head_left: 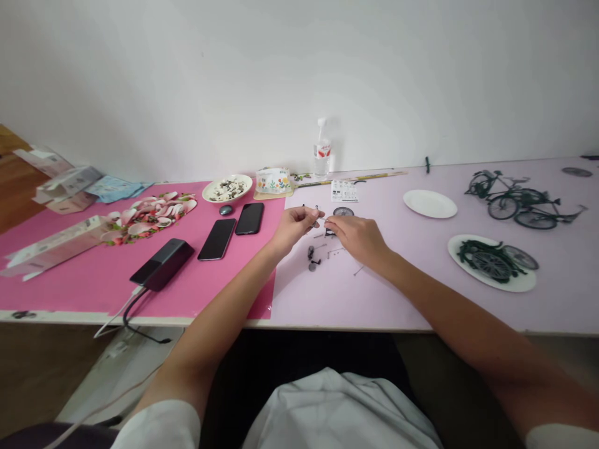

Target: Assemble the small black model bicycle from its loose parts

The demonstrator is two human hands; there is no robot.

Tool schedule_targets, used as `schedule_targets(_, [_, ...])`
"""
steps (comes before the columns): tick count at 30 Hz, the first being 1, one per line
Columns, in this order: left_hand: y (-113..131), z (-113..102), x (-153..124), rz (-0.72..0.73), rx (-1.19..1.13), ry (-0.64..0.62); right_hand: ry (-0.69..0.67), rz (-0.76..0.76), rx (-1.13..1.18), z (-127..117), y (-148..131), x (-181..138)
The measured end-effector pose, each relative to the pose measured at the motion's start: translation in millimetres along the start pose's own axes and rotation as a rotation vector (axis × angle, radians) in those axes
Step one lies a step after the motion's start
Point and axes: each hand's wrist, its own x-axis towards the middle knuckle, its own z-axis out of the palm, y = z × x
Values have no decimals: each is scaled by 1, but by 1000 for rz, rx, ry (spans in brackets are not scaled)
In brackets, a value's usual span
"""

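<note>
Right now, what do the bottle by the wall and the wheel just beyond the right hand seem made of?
Bottle: likely clear, smooth plastic, since its body is see-through. Wheel: perhaps matte plastic, as its dark rim shows little shine; too small to rule out metal.

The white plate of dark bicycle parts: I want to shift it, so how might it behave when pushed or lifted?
The plate looks thin and shallow, so it is probably light for its size. The dark parts lie loosely heaped and may slide if it tilts. The wheel poking past its right edge could slip off first.
</note>
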Motion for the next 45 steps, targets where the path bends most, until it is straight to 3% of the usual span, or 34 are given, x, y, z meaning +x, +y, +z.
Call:
schedule_targets(13, [3, 1, -4, 48, 64, -48, -101, -24, 141, -2, -3, -2])
schedule_targets(20, [3, 1, -3, 72, 56, -53, -143, 110, 384, -4, -17, -4])
schedule_targets(26, [-2, -3, 1, 112, 121, -72, -351, 312, 806, 4, -9, -1])
schedule_targets(30, [-2, -5, 2, 122, 154, -72, -378, 372, 930, 12, -4, 2])
schedule_targets(35, [-3, -5, 2, 94, 152, -52, -256, 351, 770, 6, -7, 2])
schedule_targets(40, [-7, -7, 3, 19, 97, -74, -99, 183, 365, -4, -14, 0])
schedule_targets(45, [-6, -10, 3, -36, -3, -95, 3, 61, 209, 2, -7, 0])
